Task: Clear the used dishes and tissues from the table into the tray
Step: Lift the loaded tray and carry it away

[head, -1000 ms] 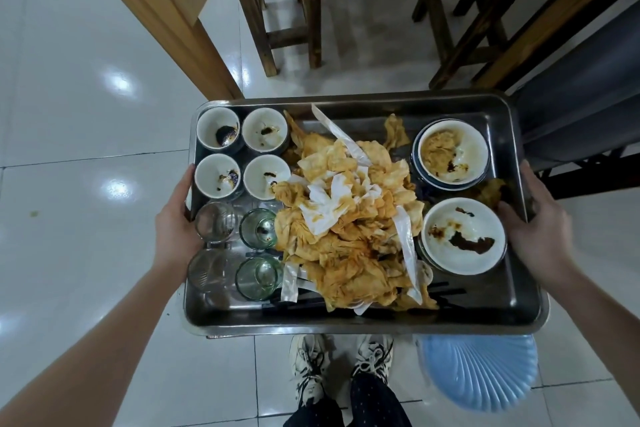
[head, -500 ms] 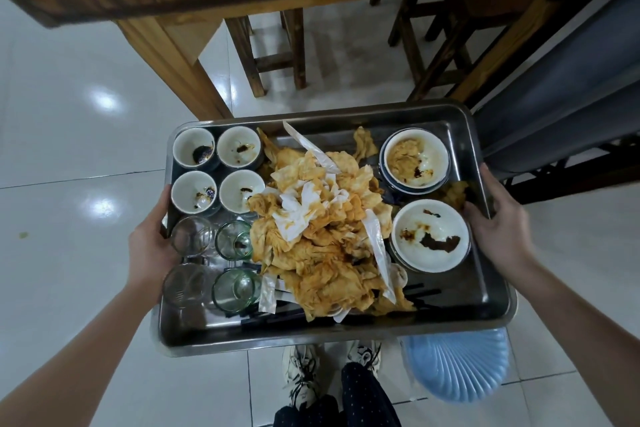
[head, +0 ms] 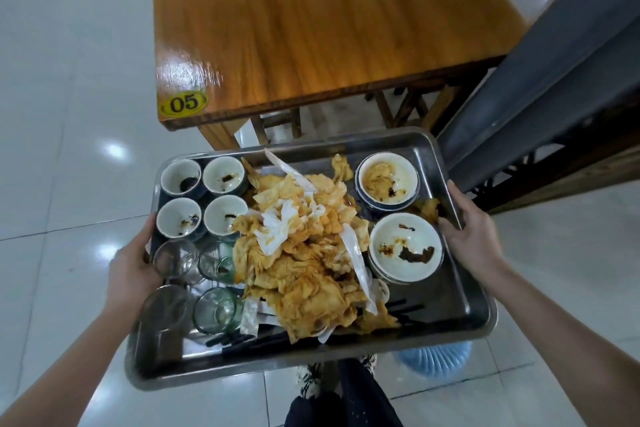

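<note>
I carry a steel tray in both hands above the floor, just in front of the wooden table. My left hand grips the tray's left rim; my right hand grips the right rim. A heap of orange-stained tissues fills the tray's middle. Several small white sauce cups sit at its far left, with several clear glasses nearer me. Two stained white bowls stand on the right. Dark chopsticks lie along the near side.
The table carries a yellow "05" tag at its near left corner. Wooden stools stand under it. A grey bench back runs along the right. A blue plastic stool and my shoes show below the tray on the white tiled floor.
The view has tilted upward, bringing the whole table top into sight. The tray stays in both hands, now sitting lower in the frame and tilted slightly left-down.
</note>
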